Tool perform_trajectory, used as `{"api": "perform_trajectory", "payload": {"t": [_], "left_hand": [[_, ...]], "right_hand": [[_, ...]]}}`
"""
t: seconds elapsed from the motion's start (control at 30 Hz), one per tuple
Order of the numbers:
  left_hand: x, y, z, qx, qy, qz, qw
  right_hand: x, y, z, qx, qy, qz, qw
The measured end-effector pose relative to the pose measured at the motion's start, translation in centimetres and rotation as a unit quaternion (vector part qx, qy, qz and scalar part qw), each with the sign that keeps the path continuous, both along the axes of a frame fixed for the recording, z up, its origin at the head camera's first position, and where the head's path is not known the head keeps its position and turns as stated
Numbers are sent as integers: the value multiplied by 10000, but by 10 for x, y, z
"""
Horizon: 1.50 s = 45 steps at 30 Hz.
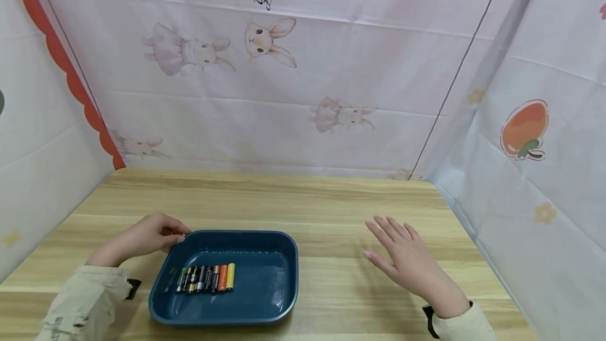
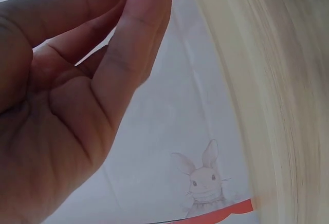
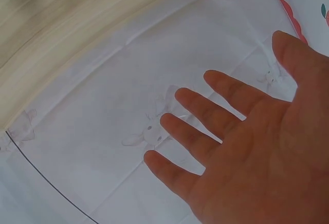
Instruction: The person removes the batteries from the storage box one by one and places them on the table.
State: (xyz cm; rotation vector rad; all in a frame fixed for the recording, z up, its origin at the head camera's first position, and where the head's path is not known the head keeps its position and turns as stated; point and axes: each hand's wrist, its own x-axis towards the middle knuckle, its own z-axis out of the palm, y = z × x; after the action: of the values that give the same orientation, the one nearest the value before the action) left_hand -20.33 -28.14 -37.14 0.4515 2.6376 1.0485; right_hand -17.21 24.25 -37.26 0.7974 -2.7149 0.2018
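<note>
A dark blue rectangular tray (image 1: 258,299) sits on the table, left of the middle. Inside it, a row of several batteries (image 1: 206,279) lies side by side toward the left, mostly black, with an orange one and a yellow one at the right end. My left hand (image 1: 147,237) pinches the tray's far left corner between thumb and fingers. Its fingertips meet at the top edge of the left wrist view. Over the right part of the table, my right hand (image 1: 404,259) has its fingers straight and spread, holding nothing. Its palm and spread fingers (image 3: 193,142) fill the right wrist view's lower right.
The wood-grain table (image 1: 331,204) runs back to a pale hanging cloth (image 1: 303,136) printed with rabbits. More cloth (image 1: 539,183) closes off the right side, and a cloth with a red scalloped edge (image 1: 76,83) stands on the left.
</note>
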Motion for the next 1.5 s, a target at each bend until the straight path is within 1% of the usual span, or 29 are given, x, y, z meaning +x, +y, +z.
{"api": "perform_trajectory", "payload": {"t": [0.2,0.37,0.5,0.73,1.0,1.13,1.27,1.5], "left_hand": [[-6,3,4,27,-73,2,10000],[-10,7,7,71,-302,95,9995],[-11,8,6,142,-419,160,9989],[3,16,3,218,-369,194,9989],[17,24,5,134,-354,404,9985],[16,25,7,136,-404,470,9980],[16,26,7,110,-405,463,9980],[18,26,8,87,-370,450,9983]], "right_hand": [[-7,2,-3,1,-62,86,9999],[-15,3,-3,-39,-155,247,9996],[-20,1,-1,-61,-137,421,9990],[-16,-3,5,-217,-43,736,9970],[-14,-11,15,-317,122,1114,9932],[-17,-18,19,-347,174,1267,9912],[-19,-26,23,-407,195,1433,9886],[-20,-42,32,-443,11,1626,9857]]}}
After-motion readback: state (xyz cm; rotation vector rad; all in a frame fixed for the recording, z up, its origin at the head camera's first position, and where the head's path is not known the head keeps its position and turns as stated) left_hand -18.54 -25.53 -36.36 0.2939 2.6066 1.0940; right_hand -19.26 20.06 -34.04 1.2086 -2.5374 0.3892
